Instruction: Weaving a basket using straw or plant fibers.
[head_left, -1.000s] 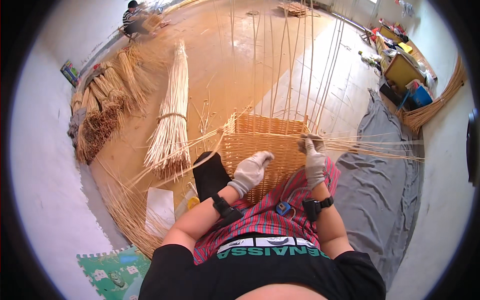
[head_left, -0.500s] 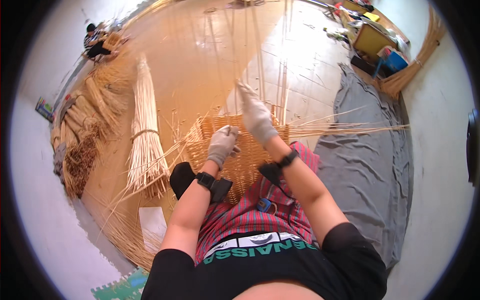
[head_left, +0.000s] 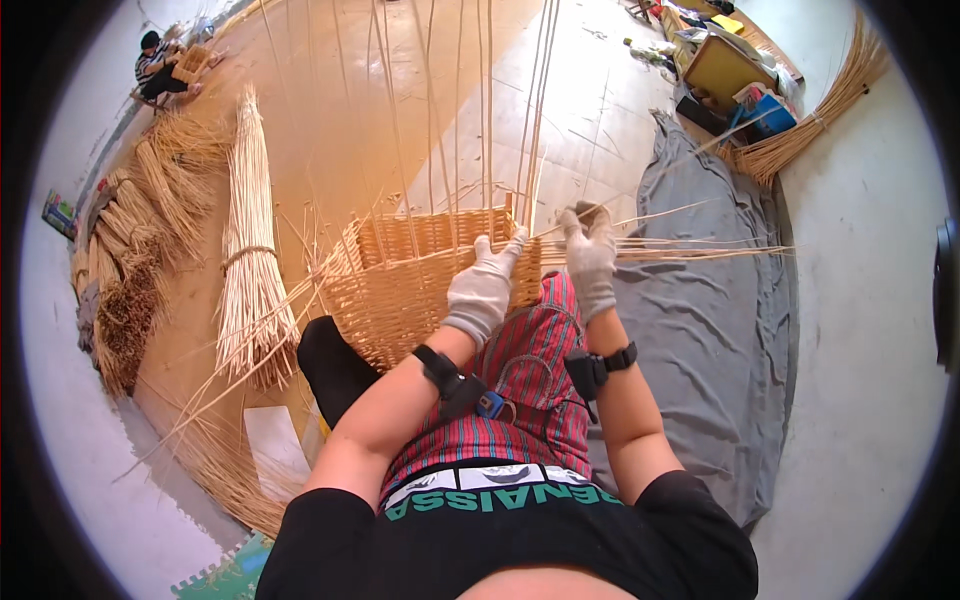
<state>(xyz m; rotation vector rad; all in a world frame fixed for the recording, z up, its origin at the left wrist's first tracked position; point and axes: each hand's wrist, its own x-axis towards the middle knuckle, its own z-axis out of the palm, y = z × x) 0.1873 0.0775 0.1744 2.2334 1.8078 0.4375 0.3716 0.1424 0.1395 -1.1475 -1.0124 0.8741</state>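
A partly woven wicker basket [head_left: 400,300] rests on my lap, tilted, with long thin upright canes [head_left: 490,130] rising from its rim. My left hand [head_left: 482,288], in a pale glove, presses on the near wall by the right corner. Its thumb and forefinger reach up to the rim and steady the basket. Just past that corner, my gloved right hand [head_left: 592,255] pinches a wicker strand [head_left: 680,160], which slants up to the right. Other long strands [head_left: 700,250] stick out sideways from the corner, behind the right hand.
A tied bundle of pale canes [head_left: 250,240] lies at left, with brown bundles [head_left: 130,250] beyond. Grey cloth [head_left: 700,350] covers the floor at right. A blue tape measure [head_left: 490,404] lies on my lap. Far left, another person [head_left: 160,70] sits with a basket.
My left hand has moved right along the basket to its corner. The right hand has come down from the upright canes to beside the corner, now pinching a strand. The view has shifted slightly.
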